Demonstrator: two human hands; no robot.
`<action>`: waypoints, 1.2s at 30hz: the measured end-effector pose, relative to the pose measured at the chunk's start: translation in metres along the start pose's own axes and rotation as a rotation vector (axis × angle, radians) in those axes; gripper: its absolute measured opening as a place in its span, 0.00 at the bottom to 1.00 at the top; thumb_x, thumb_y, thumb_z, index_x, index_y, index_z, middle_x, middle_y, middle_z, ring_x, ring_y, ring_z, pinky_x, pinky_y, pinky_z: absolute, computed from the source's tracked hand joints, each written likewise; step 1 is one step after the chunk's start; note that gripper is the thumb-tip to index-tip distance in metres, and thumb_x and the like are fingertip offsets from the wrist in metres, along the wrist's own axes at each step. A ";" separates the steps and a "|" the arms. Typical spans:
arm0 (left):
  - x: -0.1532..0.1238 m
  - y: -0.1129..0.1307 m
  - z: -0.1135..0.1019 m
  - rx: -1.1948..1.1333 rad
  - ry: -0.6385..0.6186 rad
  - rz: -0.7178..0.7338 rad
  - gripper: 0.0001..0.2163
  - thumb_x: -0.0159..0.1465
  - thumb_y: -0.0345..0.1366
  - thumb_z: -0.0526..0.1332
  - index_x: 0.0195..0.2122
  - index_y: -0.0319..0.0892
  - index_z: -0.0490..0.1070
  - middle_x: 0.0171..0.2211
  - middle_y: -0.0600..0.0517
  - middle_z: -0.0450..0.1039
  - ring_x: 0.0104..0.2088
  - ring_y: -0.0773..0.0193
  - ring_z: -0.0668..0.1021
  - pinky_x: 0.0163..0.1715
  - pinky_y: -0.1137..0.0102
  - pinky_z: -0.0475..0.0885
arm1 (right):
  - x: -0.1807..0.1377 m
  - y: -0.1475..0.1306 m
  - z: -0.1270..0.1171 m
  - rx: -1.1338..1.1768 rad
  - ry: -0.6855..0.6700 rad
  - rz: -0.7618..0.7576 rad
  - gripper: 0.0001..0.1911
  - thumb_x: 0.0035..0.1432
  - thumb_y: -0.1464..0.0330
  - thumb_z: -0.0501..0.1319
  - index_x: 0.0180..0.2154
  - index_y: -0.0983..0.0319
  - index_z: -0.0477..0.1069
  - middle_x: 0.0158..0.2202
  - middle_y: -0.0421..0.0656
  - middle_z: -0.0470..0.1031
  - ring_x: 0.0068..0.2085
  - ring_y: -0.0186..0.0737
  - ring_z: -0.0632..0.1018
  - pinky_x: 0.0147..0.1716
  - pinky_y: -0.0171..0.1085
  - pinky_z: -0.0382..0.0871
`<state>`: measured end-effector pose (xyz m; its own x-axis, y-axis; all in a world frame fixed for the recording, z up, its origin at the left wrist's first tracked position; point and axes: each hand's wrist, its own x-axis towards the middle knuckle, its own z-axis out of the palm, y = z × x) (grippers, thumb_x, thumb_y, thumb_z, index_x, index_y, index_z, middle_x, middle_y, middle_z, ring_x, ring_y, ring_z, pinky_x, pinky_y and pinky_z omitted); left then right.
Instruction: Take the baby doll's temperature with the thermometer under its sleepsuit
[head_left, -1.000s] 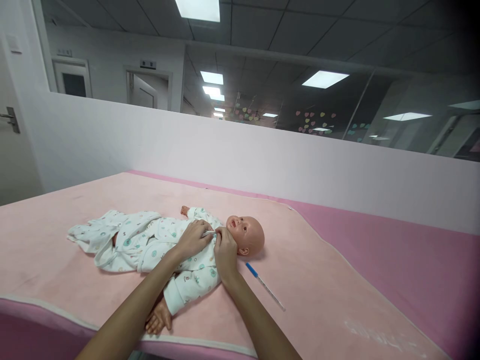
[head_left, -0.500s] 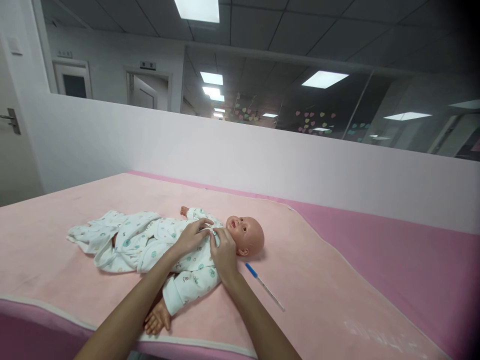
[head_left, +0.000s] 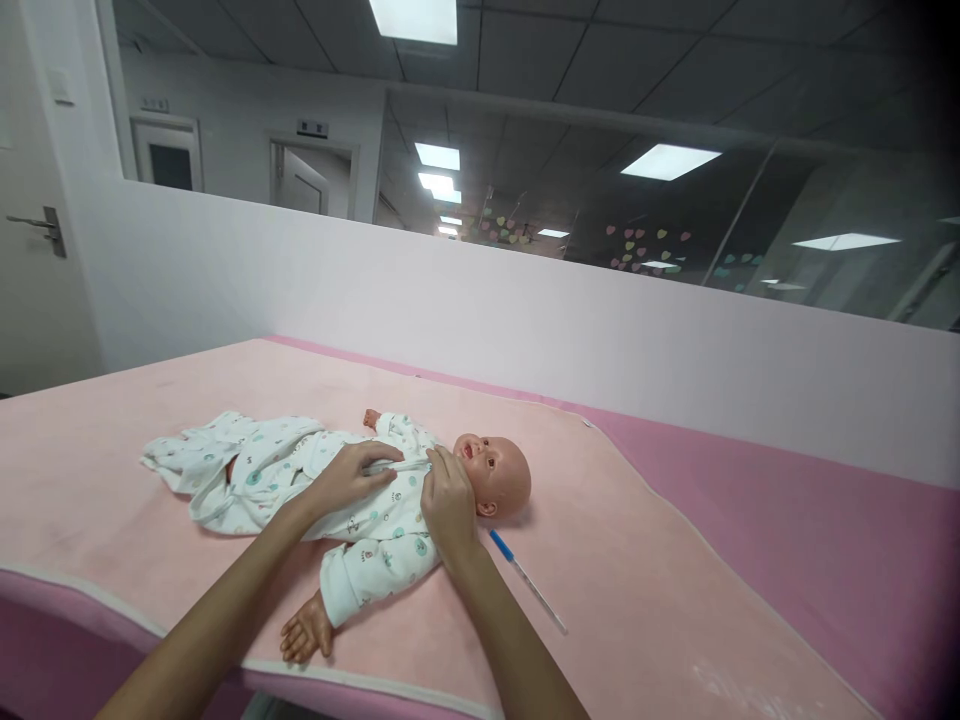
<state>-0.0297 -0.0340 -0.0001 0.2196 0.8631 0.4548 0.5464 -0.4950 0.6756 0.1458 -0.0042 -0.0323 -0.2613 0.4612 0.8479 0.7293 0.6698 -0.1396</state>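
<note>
Pink-covered counter (head_left: 660, 600), set against a white wall (head_left: 525, 310) with dark glazing above; door with lever handle (head_left: 52, 230) at far left. One baby doll (head_left: 514, 470), on its back mid-counter, head to the right, near arm stretched toward the front edge. One white printed garment (head_left: 390, 515), worn by the doll, sleeves on both arms, its lower part rumpled. One slender blue-ended stick (head_left: 529, 580), apart from the hands, on the counter just beside the head. Left hand (head_left: 352, 478): over the chest, grip spread, thumb apart from fingers. Right hand (head_left: 448, 500): at the collar, fingers bunched; whether cloth is pinched cannot be told. Step in hand, by judgement: arranging or fastening the neckline. Next move seemingly calls for both grips meeting at the front edge, cloth held flat, neck unpressed.
</note>
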 end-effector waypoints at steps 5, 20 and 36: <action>0.000 0.003 0.007 0.139 0.083 0.094 0.15 0.55 0.31 0.53 0.41 0.45 0.73 0.39 0.50 0.71 0.42 0.60 0.71 0.45 0.67 0.67 | 0.006 -0.010 -0.010 0.114 -0.084 -0.108 0.12 0.59 0.72 0.49 0.41 0.61 0.68 0.41 0.45 0.73 0.46 0.39 0.70 0.46 0.40 0.63; 0.000 0.001 0.010 0.127 0.243 0.112 0.14 0.53 0.27 0.51 0.35 0.44 0.74 0.38 0.52 0.71 0.42 0.61 0.70 0.45 0.67 0.65 | 0.016 -0.018 0.004 0.145 -0.101 0.021 0.03 0.52 0.68 0.57 0.28 0.61 0.66 0.29 0.41 0.68 0.35 0.39 0.67 0.36 0.36 0.59; -0.002 0.007 0.017 0.464 0.225 0.198 0.09 0.54 0.27 0.52 0.32 0.42 0.70 0.34 0.51 0.71 0.38 0.61 0.70 0.40 0.65 0.63 | 0.008 -0.015 0.011 0.160 -0.066 0.070 0.05 0.54 0.72 0.54 0.26 0.61 0.61 0.26 0.40 0.66 0.32 0.37 0.66 0.33 0.35 0.58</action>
<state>-0.0125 -0.0372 -0.0064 0.2044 0.6900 0.6943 0.8222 -0.5060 0.2608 0.1257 -0.0049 -0.0292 -0.2576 0.5437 0.7987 0.6384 0.7163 -0.2817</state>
